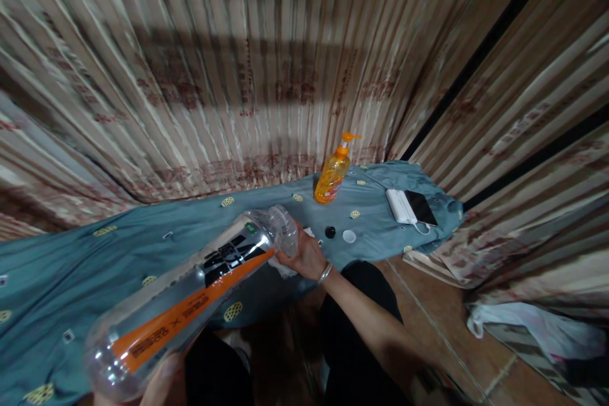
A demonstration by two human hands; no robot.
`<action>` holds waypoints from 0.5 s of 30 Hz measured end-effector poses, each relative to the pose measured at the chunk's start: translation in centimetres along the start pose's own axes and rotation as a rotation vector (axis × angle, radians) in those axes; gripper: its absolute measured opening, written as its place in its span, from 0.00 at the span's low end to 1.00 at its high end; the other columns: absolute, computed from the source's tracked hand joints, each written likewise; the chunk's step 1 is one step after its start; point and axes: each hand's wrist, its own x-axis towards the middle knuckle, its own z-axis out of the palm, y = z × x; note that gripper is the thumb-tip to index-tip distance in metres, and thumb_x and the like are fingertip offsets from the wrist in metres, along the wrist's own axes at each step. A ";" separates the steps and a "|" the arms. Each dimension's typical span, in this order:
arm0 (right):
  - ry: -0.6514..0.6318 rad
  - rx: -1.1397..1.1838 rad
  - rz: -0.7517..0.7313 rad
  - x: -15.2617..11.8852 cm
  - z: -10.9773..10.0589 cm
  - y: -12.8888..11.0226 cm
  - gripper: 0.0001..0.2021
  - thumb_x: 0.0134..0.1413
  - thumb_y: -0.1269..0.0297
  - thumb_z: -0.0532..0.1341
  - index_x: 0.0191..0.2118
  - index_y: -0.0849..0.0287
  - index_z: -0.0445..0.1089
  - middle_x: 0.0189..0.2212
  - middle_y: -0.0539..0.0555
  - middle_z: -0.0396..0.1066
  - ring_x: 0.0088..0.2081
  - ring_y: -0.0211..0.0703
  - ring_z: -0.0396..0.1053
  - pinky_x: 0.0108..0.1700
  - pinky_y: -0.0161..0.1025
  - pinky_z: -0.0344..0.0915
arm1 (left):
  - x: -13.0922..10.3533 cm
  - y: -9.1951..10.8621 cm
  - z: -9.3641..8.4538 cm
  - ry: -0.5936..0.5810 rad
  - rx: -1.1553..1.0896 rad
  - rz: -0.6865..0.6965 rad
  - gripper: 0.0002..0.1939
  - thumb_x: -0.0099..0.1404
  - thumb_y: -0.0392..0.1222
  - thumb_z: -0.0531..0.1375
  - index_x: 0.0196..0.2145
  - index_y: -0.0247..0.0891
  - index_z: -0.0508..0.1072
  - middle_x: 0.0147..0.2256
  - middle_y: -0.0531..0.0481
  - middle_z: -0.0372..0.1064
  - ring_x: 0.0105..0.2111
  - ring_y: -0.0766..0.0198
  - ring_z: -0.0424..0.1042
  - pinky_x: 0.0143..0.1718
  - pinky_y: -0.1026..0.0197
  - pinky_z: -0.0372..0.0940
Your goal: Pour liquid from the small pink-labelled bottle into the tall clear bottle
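A large clear plastic bottle [190, 298] with an orange and black label lies slanted across the lower left, its base nearest the camera. My left hand [159, 384] is wrapped around the base end, only partly in view at the bottom edge. At the other end, my right hand [309, 257], with a silver bracelet on the wrist, is closed at a crumpled clear plastic piece [284, 231] by the bottle's top. Whether this piece is separate from the bottle is hard to tell. Something white, like a tissue [284, 268], shows behind the right hand.
On the teal patterned cloth [266, 301] stand an orange pump bottle [332, 177], a black cap [330, 231] and a white cap [349, 236]. Farther right lie a white power bank [400, 206] and a dark phone [420, 208], joined by a cable. Striped curtains [266, 76] hang behind.
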 end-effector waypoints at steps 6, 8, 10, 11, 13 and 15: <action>-0.008 0.000 0.012 0.0 -0.2 -0.1 0.36 0.50 0.61 0.71 0.65 0.56 0.64 0.53 0.59 0.81 0.51 0.56 0.81 0.53 0.47 0.78 | 0.0 0.2 -0.3 0.021 0.044 -0.042 0.28 0.49 0.38 0.76 0.50 0.41 0.81 0.38 0.50 0.82 0.39 0.55 0.82 0.55 0.49 0.75; -0.012 -0.022 0.015 0.0 -0.2 -0.2 0.35 0.51 0.62 0.71 0.65 0.56 0.64 0.53 0.59 0.81 0.51 0.56 0.81 0.53 0.46 0.78 | 0.0 0.2 -0.3 0.007 0.051 -0.053 0.28 0.50 0.39 0.75 0.51 0.41 0.81 0.39 0.49 0.82 0.40 0.52 0.82 0.56 0.48 0.76; -0.004 -0.037 0.011 0.0 -0.3 -0.2 0.35 0.51 0.62 0.71 0.65 0.56 0.64 0.53 0.59 0.81 0.51 0.56 0.82 0.53 0.46 0.78 | 0.0 0.2 -0.3 0.004 0.072 -0.053 0.27 0.51 0.39 0.75 0.50 0.42 0.81 0.39 0.49 0.82 0.40 0.51 0.82 0.56 0.46 0.75; -0.001 -0.045 0.009 0.1 -0.3 -0.2 0.35 0.51 0.62 0.71 0.65 0.56 0.65 0.52 0.59 0.81 0.50 0.56 0.82 0.52 0.47 0.78 | 0.1 0.2 -0.3 0.010 0.083 -0.052 0.27 0.50 0.39 0.75 0.50 0.42 0.81 0.39 0.49 0.82 0.39 0.52 0.82 0.56 0.45 0.75; 0.004 -0.060 0.004 0.1 -0.2 -0.2 0.34 0.51 0.61 0.70 0.64 0.57 0.65 0.51 0.59 0.82 0.49 0.56 0.82 0.51 0.47 0.79 | 0.3 0.1 -0.3 0.025 0.087 -0.057 0.27 0.49 0.40 0.76 0.49 0.42 0.82 0.38 0.50 0.82 0.36 0.54 0.82 0.57 0.45 0.75; 0.011 -0.064 -0.008 0.1 -0.1 -0.1 0.34 0.51 0.60 0.70 0.64 0.58 0.65 0.50 0.59 0.82 0.48 0.56 0.82 0.50 0.47 0.79 | 0.4 -0.1 -0.5 0.029 0.076 -0.061 0.28 0.48 0.41 0.76 0.49 0.43 0.82 0.38 0.51 0.82 0.35 0.57 0.81 0.58 0.48 0.73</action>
